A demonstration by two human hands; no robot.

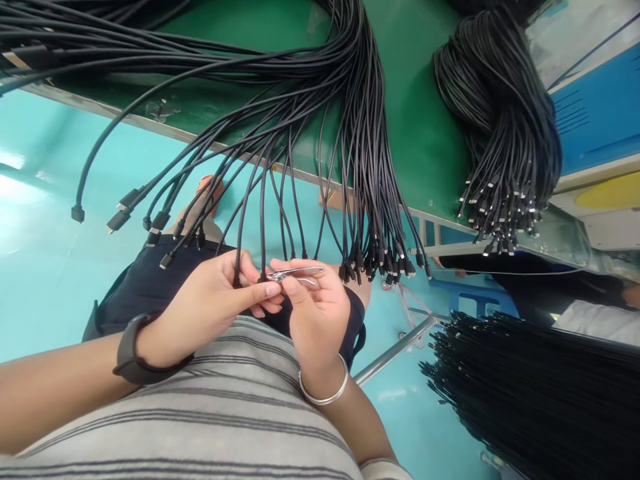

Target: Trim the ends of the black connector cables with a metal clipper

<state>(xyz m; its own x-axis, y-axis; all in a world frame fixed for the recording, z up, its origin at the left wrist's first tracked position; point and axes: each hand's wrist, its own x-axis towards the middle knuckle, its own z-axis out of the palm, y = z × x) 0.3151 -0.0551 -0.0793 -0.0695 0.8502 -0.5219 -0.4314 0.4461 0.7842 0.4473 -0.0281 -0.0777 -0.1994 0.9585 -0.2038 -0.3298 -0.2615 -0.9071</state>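
My left hand [215, 293], with a dark band at the wrist, pinches a black cable [263, 220] close to its connector end. My right hand [320, 313], with a silver bangle, holds a small silver nail clipper [300, 272] between thumb and fingers. The clipper's jaws meet the connector end at my left fingertips; the connector itself is mostly hidden. A second cable [241, 227] runs down behind my left fingers. Around them, many black cables [367, 133] hang over the table's front edge with their connectors dangling above my lap.
On the green table [410, 113], a second cable bundle [500, 100] lies at the right. A large stack of black cables [545, 393] fills the lower right. Near it are a metal rail [395, 350], a blue stool [470, 293] and part of another person in dark clothing.
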